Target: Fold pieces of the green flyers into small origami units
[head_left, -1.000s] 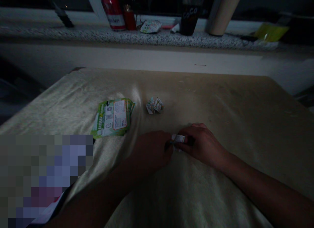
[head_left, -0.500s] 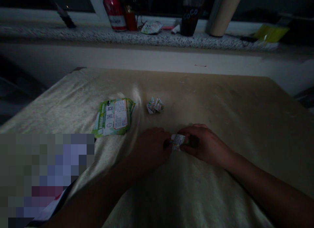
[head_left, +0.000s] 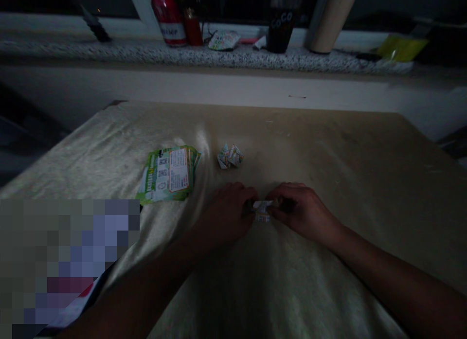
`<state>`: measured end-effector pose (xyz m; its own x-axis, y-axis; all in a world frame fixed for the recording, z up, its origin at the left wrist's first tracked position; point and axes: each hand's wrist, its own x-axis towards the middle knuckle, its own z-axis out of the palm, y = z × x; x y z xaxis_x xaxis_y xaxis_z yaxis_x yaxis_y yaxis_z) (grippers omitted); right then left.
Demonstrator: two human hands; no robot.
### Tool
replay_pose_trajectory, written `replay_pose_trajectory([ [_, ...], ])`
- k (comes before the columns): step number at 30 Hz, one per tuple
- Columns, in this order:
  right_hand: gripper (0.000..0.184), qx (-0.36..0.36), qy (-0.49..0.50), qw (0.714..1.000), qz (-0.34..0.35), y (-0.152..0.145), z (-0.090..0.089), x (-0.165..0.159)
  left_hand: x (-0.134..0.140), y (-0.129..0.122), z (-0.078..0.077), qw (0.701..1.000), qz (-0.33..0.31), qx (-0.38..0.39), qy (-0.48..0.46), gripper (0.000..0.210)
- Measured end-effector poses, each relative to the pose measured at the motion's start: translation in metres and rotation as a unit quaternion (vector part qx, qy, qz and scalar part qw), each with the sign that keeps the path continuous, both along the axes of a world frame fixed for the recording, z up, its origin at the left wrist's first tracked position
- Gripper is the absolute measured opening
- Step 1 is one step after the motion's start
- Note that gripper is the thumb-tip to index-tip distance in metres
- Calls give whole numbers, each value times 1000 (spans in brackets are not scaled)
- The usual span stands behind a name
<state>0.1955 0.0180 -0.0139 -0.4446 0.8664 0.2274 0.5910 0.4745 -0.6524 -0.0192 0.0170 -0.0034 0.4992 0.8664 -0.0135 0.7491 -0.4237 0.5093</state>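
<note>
Between my two hands is a small piece of printed paper (head_left: 262, 211), white with coloured marks and creased. My left hand (head_left: 233, 210) is closed, its fingertips pinching the paper's left end. The right end is pinched by the thumb and fingers of my right hand (head_left: 302, 208). The fingers cover parts of the paper, and the dim light hides its full shape. Farther off on the cloth lies a folded printed paper piece (head_left: 230, 156) with pointed corners. Left of it are green printed packets (head_left: 170, 173), stacked flat.
A pale, wrinkled cloth covers the table (head_left: 328, 149). Beyond it, a speckled sill (head_left: 226, 57) carries a red can (head_left: 170, 20), a red lighter-like object (head_left: 192, 27), a dark CoCo cup (head_left: 280, 25), a tan cylinder (head_left: 333, 20) and a yellow item (head_left: 401, 48). A blurred-out patch fills the lower left.
The paper has tilted slightly between my fingers, and its visible face looks different. Both hands stay nearly in place, the left knuckles a little higher. The packets and folded piece have not moved.
</note>
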Motion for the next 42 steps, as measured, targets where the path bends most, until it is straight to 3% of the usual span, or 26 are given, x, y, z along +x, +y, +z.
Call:
replay_pose_trajectory([
  [10, 11, 101, -91, 991, 19, -1, 0, 1, 1, 1, -1, 1000, 14, 1, -3, 17],
  [18, 12, 136, -137, 981, -4, -3, -3, 0, 1, -4, -5, 998, 36, 25, -52, 62],
  [23, 8, 50, -51, 997, -32, -1, -1, 2, 1, -11, -2, 996, 12, 69, -52, 55],
  [27, 5, -95, 40, 994, -29, 5, 3, 6, 7, -20, 4, 992, -14, 128, -12, 48],
  [30, 10, -135, 45, 990, -16, 11, 6, 10, 12, -30, 6, 982, -41, 176, 55, 40],
  [36, 9, -49, -77, 996, -15, 7, 15, 16, 12, -48, -6, 963, -135, 206, 113, 38],
  [39, 6, 29, -76, 997, -5, -4, 9, 15, 7, -51, -13, 968, -131, 191, 94, 40],
  [42, 23, 118, -79, 990, 0, -17, -4, 17, 3, -53, -16, 977, -114, 164, 67, 43],
])
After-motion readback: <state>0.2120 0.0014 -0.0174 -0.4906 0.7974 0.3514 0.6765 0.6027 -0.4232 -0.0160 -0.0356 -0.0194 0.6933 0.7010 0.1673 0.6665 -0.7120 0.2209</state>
